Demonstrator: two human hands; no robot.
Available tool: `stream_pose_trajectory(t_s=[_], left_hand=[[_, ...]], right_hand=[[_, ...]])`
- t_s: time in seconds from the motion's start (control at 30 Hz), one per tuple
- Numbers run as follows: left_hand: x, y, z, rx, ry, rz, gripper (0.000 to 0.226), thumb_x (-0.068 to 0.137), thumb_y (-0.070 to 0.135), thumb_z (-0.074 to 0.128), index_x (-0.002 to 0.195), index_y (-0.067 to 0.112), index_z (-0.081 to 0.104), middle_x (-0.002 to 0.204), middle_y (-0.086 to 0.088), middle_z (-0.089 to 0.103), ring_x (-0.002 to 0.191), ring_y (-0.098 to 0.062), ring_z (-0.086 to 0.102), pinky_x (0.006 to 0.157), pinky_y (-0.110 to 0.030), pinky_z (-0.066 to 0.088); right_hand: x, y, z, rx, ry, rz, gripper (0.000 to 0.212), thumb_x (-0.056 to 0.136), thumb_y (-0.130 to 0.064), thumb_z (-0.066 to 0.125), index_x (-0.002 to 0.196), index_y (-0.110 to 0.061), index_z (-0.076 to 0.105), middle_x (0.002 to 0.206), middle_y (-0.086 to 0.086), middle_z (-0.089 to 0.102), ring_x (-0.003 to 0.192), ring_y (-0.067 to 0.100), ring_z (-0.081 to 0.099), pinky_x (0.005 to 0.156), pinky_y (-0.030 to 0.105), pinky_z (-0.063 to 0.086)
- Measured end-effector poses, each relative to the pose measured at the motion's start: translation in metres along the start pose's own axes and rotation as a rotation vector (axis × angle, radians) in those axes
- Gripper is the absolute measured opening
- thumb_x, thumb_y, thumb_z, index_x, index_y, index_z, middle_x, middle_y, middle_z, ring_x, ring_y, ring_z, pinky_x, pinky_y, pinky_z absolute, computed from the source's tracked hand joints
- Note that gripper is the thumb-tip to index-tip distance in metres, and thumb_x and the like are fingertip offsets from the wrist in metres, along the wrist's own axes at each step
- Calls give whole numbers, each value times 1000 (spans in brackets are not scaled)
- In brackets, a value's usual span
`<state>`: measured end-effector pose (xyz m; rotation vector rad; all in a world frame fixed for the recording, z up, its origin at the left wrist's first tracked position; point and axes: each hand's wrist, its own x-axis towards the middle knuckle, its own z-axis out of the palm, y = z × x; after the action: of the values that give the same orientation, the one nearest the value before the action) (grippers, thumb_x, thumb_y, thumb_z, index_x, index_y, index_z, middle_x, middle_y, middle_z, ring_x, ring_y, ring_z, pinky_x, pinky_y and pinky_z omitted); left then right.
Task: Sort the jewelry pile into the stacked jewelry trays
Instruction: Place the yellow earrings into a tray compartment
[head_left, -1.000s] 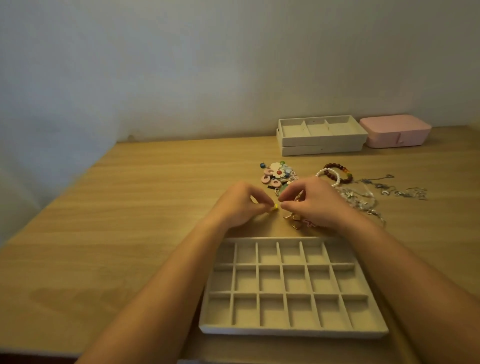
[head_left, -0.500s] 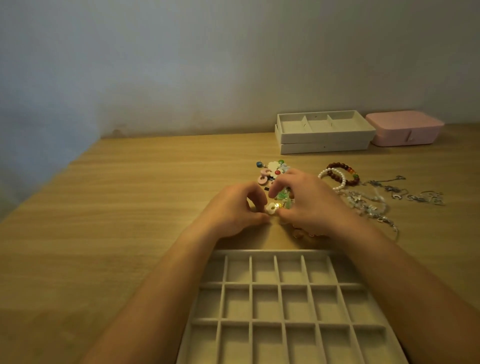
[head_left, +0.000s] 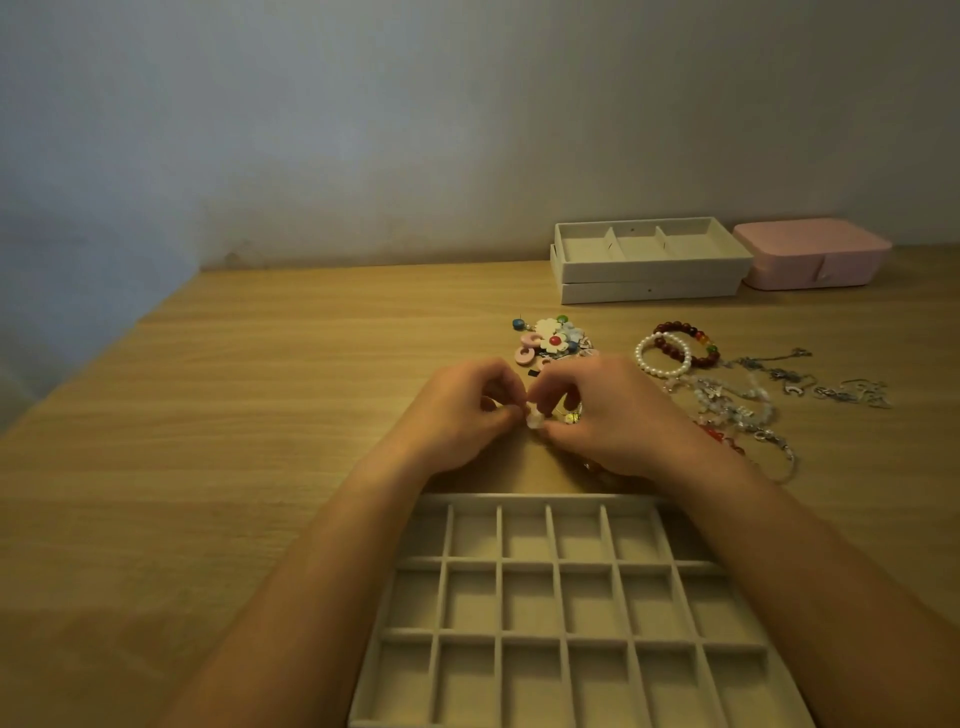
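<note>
My left hand (head_left: 462, 415) and my right hand (head_left: 613, 415) meet fingertip to fingertip just beyond the grid tray (head_left: 524, 499). Together they pinch a small pale earring (head_left: 535, 418) between thumbs and forefingers. Behind them lies a pile of colourful earrings (head_left: 553, 338) with a white flower piece on top. To the right are a white pearl bracelet (head_left: 662, 356), a dark red bead bracelet (head_left: 691, 332) and a tangle of silver chains (head_left: 779, 384). The grid tray's many small compartments hold nothing.
Two stacked beige trays (head_left: 649, 275) stand at the back by the wall; the top one has three empty sections. A shut pink jewelry box (head_left: 810, 254) sits to their right. The wooden table (head_left: 260, 415) runs wide to the left.
The view has tilted down a little, so the grid tray lies lower in the frame. Both hands stay together over the same spot, still working the small piece between the fingertips.
</note>
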<state>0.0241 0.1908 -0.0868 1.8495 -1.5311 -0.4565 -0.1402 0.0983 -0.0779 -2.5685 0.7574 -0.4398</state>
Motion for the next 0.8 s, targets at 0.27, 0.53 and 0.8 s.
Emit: stream_pose_trajectory(t_s=[0.27,0.53,0.8], left_hand=[[-7,8,-3,-291,142,110,19,91,13,70,108,20,67,99,5,71,92,-11,68,78,-25,54],[-9,14,-6,-480,157,175,9,88,14,75,96,15,71,89,0,72,81,-12,66,68,-22,49],[-15,23,-12,-641,142,79,14,85,16,75,98,15,70,81,-6,74,76,-17,68,64,-28,52]], right_hand=[[-6,-6,-9,616,232,53,29,82,-9,82,105,-17,68,93,-1,72,85,9,72,72,23,61],[-10,-8,-16,989,172,120,27,87,-15,75,112,-10,67,95,7,78,86,21,76,69,25,60],[-9,-2,-15,1055,76,47,33,79,-15,75,110,-5,73,101,16,76,94,27,74,79,31,61]])
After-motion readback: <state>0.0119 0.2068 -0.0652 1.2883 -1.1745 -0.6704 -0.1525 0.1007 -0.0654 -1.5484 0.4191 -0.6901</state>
